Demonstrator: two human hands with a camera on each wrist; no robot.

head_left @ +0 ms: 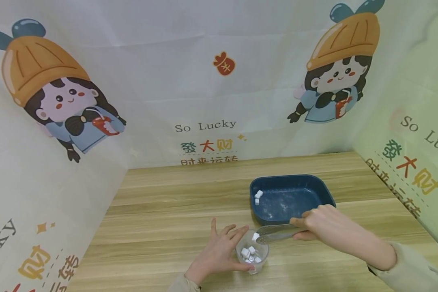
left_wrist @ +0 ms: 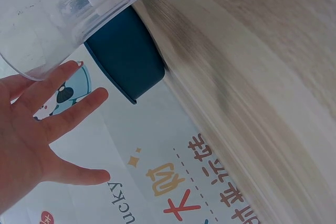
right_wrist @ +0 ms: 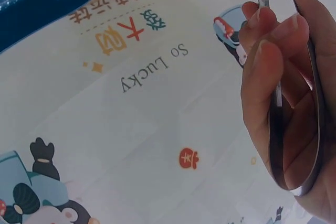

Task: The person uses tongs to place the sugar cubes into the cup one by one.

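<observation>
My left hand holds a clear plastic cup between thumb and index finger, its other fingers spread. In the left wrist view those fingers stretch out below the cup. Several white cubes lie inside the cup. My right hand grips metal tongs, whose bend shows at the palm in the right wrist view. At the tongs' tips, over the cup's mouth, is one white cube.
Behind the cup stands a dark blue rectangular tray, with a few white cubes at its left end. Wood-grain table lies beneath everything. Printed cloth walls rise at the back and both sides.
</observation>
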